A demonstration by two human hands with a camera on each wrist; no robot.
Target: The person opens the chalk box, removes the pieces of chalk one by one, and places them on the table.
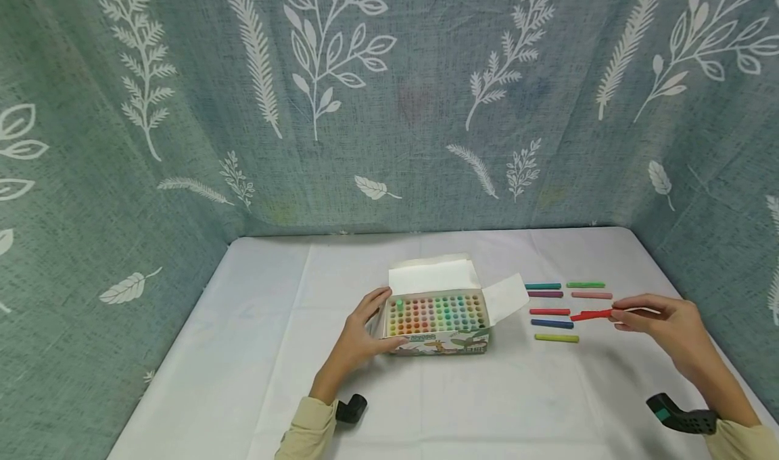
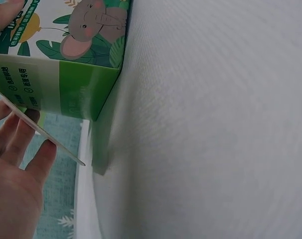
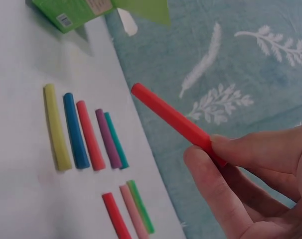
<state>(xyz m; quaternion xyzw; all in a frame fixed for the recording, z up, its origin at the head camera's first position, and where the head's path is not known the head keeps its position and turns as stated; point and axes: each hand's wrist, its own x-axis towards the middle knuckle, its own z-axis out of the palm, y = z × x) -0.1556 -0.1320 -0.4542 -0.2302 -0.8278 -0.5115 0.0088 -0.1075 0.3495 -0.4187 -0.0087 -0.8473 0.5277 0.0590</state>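
Note:
An open box of chalk (image 1: 441, 343), filled with rows of colored sticks seen end-on, stands on the white table. My left hand (image 1: 359, 331) grips its left end, thumb at the front and fingers toward the back corner. In the left wrist view, fingers lie along a raised side flap (image 2: 46, 130) of the box. My right hand (image 1: 660, 321) pinches a red chalk stick (image 3: 173, 117) by one end between thumb and fingertips. The stick points toward the box, raised over the loose chalk. Another red stick (image 3: 116, 216) lies below it on the cloth.
Right of the box lie loose chalk sticks: teal (image 1: 544, 286), purple (image 1: 544, 294), coral red (image 1: 550, 312), blue (image 1: 552, 323) and yellow (image 1: 556, 338). Green (image 1: 585, 285) and pink (image 1: 592, 295) ones form a second column. The box's right flap (image 1: 506, 299) sticks out toward them. Patterned cloth (image 1: 420, 108) surrounds the table.

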